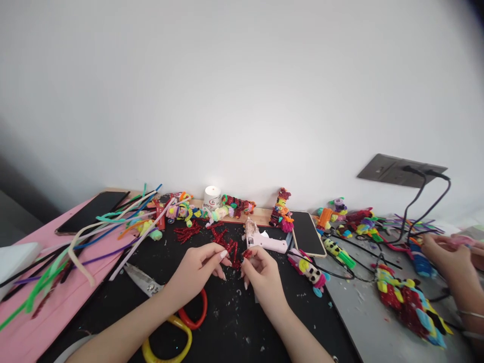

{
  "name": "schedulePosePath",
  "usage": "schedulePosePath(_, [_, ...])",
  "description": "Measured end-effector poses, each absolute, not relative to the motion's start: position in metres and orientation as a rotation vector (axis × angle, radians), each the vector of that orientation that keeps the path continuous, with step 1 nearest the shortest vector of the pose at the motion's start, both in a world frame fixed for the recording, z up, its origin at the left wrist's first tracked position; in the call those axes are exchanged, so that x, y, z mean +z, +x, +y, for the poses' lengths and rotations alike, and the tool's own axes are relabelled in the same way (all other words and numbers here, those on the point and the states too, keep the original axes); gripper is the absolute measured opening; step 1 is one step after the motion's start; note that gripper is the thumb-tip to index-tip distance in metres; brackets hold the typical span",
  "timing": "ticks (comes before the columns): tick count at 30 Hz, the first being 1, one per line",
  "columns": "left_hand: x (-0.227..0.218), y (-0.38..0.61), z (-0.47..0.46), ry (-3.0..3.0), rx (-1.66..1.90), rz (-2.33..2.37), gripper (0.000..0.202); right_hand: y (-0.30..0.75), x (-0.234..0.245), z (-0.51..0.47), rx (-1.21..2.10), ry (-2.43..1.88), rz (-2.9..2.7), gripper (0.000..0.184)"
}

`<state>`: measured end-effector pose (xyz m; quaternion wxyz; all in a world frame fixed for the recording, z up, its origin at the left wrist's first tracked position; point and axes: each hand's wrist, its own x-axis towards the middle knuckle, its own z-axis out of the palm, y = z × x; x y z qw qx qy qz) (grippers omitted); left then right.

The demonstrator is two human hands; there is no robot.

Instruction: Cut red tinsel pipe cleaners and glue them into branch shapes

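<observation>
My right hand (262,275) is closed in a pinch on a short piece of red tinsel pipe cleaner (247,254). To its left, my left hand (204,267) has thumb and fingers pressed together; what lies between them is too small to make out. Bent red tinsel pipe cleaners (219,234) lie on the black mat just behind both hands, some close to the left fingertips. A pale glue gun (266,242) rests behind my right hand. Large scissors with a red and a yellow handle (189,335) lie partly under my left forearm.
Loose coloured pipe cleaners (88,247) spread over the pink surface (45,322) at left, near a dark phone (93,212). A paper cup (212,197), another phone (308,233) and several pipe-cleaner figures (280,209) line the wall. At right are cables, more figures and another person's hand (448,259).
</observation>
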<state>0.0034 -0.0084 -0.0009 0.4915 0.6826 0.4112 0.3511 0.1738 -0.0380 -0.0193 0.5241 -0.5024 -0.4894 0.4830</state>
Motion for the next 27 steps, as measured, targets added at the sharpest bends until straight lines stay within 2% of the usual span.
schedulePosePath(9, [0.001, 0.003, -0.008, 1.524, 0.956, 1.003, 0.024, 0.175, -0.014, -0.035, 1.152, -1.164, -1.051, 0.021])
schedulePosePath(15, [0.000, 0.004, -0.006, 1.330, 0.775, 0.813, 0.029, 0.174, -0.011, -0.037, 1.168, -1.223, -1.082, 0.018])
schedulePosePath(20, [-0.002, 0.004, -0.003, 1.251, 0.743, 0.753, 0.025, 0.173, -0.012, -0.037, 1.182, -1.211, -1.139, 0.015])
schedulePosePath(27, [0.002, -0.002, 0.004, 1.117, 1.069, 0.875, 0.023, 0.177, -0.013, -0.039, 1.037, -1.246, -1.210, 0.020])
